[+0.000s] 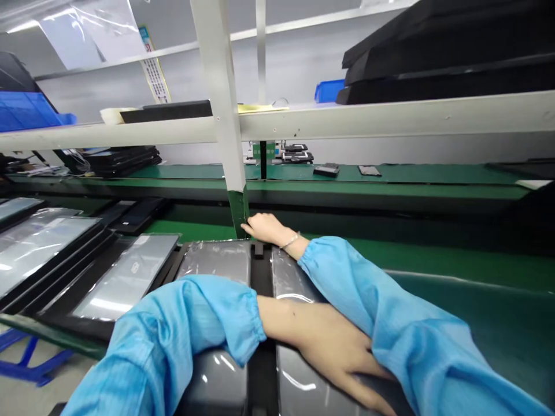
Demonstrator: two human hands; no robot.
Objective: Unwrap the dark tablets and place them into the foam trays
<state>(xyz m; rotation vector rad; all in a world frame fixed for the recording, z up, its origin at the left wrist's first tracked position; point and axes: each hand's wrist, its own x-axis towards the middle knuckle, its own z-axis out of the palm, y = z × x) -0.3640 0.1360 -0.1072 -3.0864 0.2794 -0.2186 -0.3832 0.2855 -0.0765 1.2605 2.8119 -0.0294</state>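
A black foam tray (262, 370) in front of me carries plastic-wrapped dark grey flat panels side by side, a left panel (219, 257) and a right panel (295, 375). My left hand (333, 344) reaches across the right panel toward the tray's right side. Its fingers are stretched and spread, partly hidden under my right sleeve (381, 300). At the tray's far edge, close to the post's green foot (238, 211), my right hand (266, 227) has its fingers bent down over the edge; the fingertips are hidden.
More wrapped panels (130, 271) lie on stacked black trays at the left. A white post (219, 86) rises just beyond my tray. Behind it runs a green shelf (416, 172) with small devices. Overhead, a white shelf (390, 118) holds black foam trays (451, 52) and blue bins (30, 110).
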